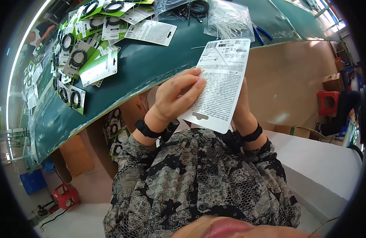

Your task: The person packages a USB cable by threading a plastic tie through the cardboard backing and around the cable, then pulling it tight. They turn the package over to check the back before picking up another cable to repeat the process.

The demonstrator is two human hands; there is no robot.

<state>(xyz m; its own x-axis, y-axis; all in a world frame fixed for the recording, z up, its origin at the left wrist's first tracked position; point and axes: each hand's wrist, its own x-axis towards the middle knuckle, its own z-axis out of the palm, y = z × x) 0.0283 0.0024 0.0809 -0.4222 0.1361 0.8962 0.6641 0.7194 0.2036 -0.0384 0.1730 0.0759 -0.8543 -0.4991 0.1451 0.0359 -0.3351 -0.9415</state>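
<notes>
A white printed backing card [220, 87] is held up in front of me, its hang hole at the lower end. My left hand [179, 93] pinches the card's left edge, with thumb and fingertips closed near its middle. Behind the card's right edge is my right hand [241, 105]; its fingers are hidden by the card. A thin white strip [199, 47] sticks out beside the card's upper left. Beyond it on the green table lies a clear plastic bag [230, 20] of white cable ties. Blue-handled pliers [261, 32] lie to the right of this bag.
Packed black cables on green-and-white cards [78, 57] are heaped at the left of the green table [151, 65]. A coil of black cable [197, 8] lies at the back. Below the table edge stands a cardboard box [99, 137] with more packs. Red stools [327, 103] stand farther off.
</notes>
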